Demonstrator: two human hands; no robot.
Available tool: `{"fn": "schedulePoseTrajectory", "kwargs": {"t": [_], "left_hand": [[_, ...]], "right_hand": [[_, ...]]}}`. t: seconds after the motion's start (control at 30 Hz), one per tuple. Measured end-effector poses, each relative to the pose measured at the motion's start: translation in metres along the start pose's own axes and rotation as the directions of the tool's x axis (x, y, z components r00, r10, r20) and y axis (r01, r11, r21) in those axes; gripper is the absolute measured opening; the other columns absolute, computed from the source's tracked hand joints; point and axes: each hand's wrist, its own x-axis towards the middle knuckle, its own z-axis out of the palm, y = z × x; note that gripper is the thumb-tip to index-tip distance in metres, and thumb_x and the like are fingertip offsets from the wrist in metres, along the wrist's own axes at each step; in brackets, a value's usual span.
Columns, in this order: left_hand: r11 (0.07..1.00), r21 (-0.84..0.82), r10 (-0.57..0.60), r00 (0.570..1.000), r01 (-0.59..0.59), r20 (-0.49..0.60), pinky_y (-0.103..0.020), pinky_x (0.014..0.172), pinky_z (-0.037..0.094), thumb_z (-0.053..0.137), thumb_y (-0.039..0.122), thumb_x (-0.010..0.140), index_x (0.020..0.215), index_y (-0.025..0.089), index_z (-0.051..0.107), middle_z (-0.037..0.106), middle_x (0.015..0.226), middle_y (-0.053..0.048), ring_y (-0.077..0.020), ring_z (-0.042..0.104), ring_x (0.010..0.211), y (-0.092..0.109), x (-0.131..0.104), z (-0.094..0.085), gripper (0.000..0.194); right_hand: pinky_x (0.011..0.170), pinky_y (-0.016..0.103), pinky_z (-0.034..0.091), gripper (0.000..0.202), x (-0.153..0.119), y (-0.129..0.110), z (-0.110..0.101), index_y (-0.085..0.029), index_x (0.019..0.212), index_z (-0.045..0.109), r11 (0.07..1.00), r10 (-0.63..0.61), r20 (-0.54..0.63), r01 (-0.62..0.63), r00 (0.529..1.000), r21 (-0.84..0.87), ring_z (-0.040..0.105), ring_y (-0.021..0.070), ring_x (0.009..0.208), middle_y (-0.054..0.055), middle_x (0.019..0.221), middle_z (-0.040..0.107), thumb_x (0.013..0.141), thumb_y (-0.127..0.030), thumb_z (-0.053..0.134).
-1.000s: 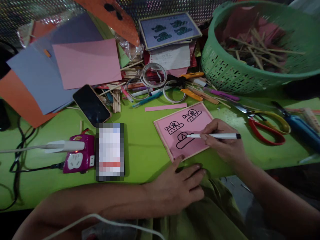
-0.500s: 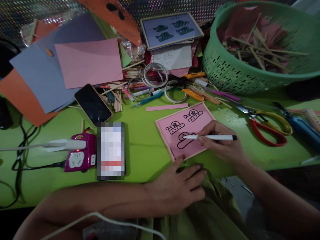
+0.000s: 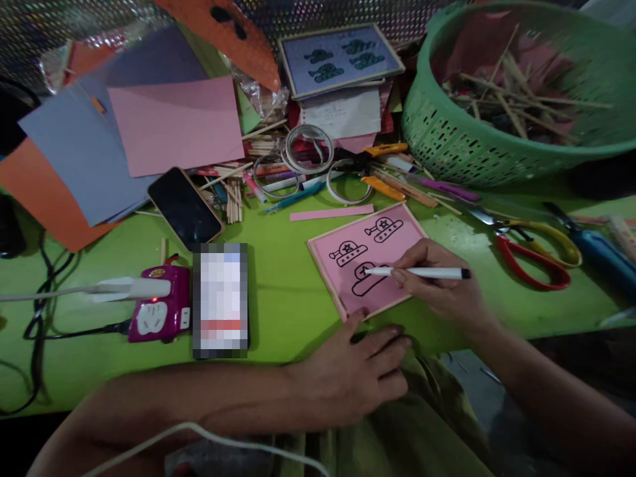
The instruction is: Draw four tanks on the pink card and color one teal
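My right hand (image 3: 437, 281) is closed around a white marker (image 3: 432, 272) with a black end. Its tip touches a pink card (image 3: 370, 248) edged with thin wooden strips. Three tanks are drawn on the card in black outline; the marker tip is at the star on the lowest one, part of which my right hand covers. My left hand (image 3: 365, 368) lies at the table's front edge with fingers spread, its thumb on the card's lower edge. A narrow pink paper strip (image 3: 331, 213) lies just above the card.
A green basket (image 3: 457, 152) of sticks stands at back right, near red-and-yellow scissors (image 3: 534, 265). Tape rolls (image 3: 309, 149), pens and another framed tank card (image 3: 342, 59) lie behind. Phones (image 3: 185, 209), a purple power adapter (image 3: 161, 305) and coloured paper (image 3: 179, 126) are at left.
More black lines of the star show on the lowest tank, and the marker tip has shifted very slightly. My left hand has stayed in place.
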Motion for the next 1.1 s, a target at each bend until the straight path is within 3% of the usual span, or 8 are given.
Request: {"fn": "schedulePoseTrajectory", "kwargs": {"t": [0.23,0.7,1.1], "left_hand": [[0.999,0.032,0.001,0.999,-0.003,0.039,-0.057,0.121,0.033,0.052,0.032,0.105,0.121,0.026,0.066,0.056,0.155,-0.006,-0.0261,0.050,0.144,-0.0005,0.0003,-0.0041,0.022],[0.999,0.029,0.014,0.999,-0.015,0.038,-0.057,0.118,0.038,0.049,0.030,0.107,0.124,0.025,0.065,0.054,0.156,-0.008,-0.0264,0.051,0.144,-0.0012,0.0003,-0.0049,0.024],[1.000,0.001,0.004,1.000,-0.004,-0.026,-0.059,0.122,0.028,0.056,0.031,0.103,0.118,0.025,0.067,0.057,0.153,-0.009,-0.0268,0.052,0.141,-0.0008,-0.0003,0.0004,0.019]], "right_hand": [[0.040,0.023,0.030,0.017,0.0014,-0.0008,0.0002,-0.024,0.072,0.059,0.999,-0.032,-0.085,0.030,0.996,-0.024,0.042,0.0104,0.044,-0.004,0.056,0.055,0.076,-0.014,0.073],[0.039,0.025,0.030,0.019,0.0011,0.0003,-0.0017,-0.025,0.071,0.058,0.996,-0.048,-0.088,0.041,0.995,-0.080,0.041,0.0111,0.044,-0.004,0.054,0.051,0.079,-0.022,0.075],[0.042,0.025,0.037,0.017,-0.0009,-0.0008,-0.0033,-0.024,0.073,0.060,0.998,-0.035,-0.008,0.035,0.999,-0.044,0.049,0.0129,0.049,-0.001,0.062,0.064,0.080,-0.020,0.075]]}}
